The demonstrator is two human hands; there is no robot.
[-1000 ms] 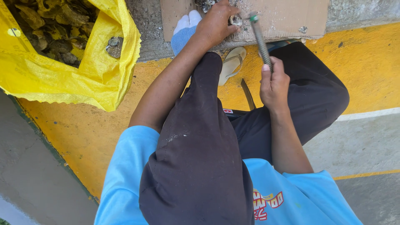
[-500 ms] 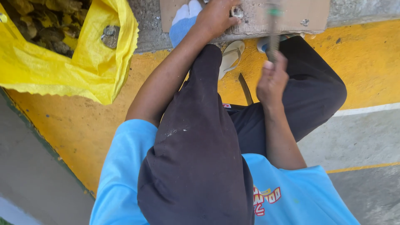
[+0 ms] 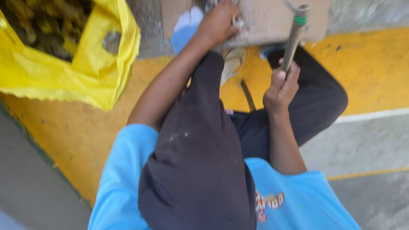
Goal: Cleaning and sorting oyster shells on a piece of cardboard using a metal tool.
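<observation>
My left hand point(image 3: 219, 21) reaches forward over my raised knee and pinches a small grey piece point(image 3: 238, 22) on a flat brown slab point(image 3: 264, 19) at the top of the view. My right hand point(image 3: 280, 87) grips a ribbed metal rod point(image 3: 295, 36) with a green band near its tip; the rod points up toward the slab's right part. I sit on the ground in dark trousers and a light blue shirt. What the left fingers hold is too blurred to name.
An open yellow sack point(image 3: 89, 72) full of brownish lumps lies at the upper left. The ground is painted yellow point(image 3: 375, 72), with grey concrete point(image 3: 366, 145) to the right. A sandal point(image 3: 232, 64) shows under the slab's front edge.
My right hand has swung the rod from left-leaning to tilted right, its tip now near the slab's right part. My left hand stays on the slab. The view shifted slightly.
</observation>
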